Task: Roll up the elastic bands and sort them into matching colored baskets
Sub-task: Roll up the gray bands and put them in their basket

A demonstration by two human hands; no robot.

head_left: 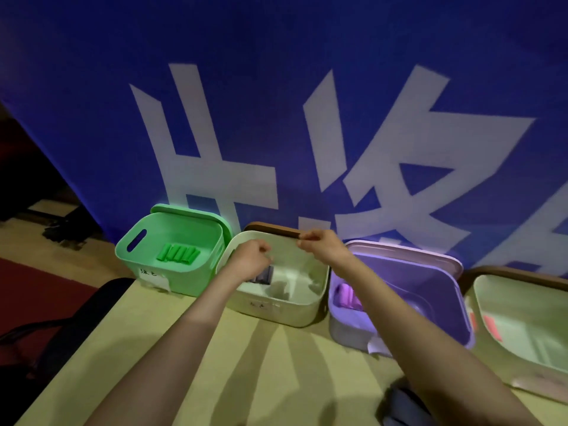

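Hovering curled over the white basket (pixel 285 313), left hand (pixel 250 261) and right hand (pixel 321 245) showed no clear grip; a slack roll might have unwound.

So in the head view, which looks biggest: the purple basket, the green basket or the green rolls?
1. Purple basket, though it sits nearer the camera, so this is unsure.
2. Green basket.
3. Green rolls, by far the smallest.

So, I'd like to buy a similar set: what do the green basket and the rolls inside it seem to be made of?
The green basket looks like moulded plastic with a smooth satin finish: it has one-piece rounded walls and a cut-out handle slot. The green rolls look like soft matte elastic, rubbery or woven; the blur leaves that open.
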